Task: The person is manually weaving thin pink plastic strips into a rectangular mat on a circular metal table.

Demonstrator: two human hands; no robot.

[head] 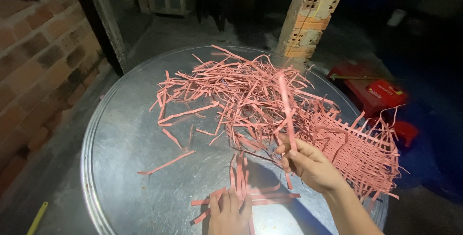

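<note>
Two hands working pink strips on a round metal worktop (125, 143).

The right hand (308, 162) has its fingers pinched shut on a single pink strip (287, 109), lifted upright just in front of the loose strip pile (231, 90). The left hand (229, 213) lies flat, fingers together, pressing down a few crossed strips (251, 197) at the near edge, below the pile. A woven pink mat (361, 153) lies just right of the pile, beside the right hand.
</note>
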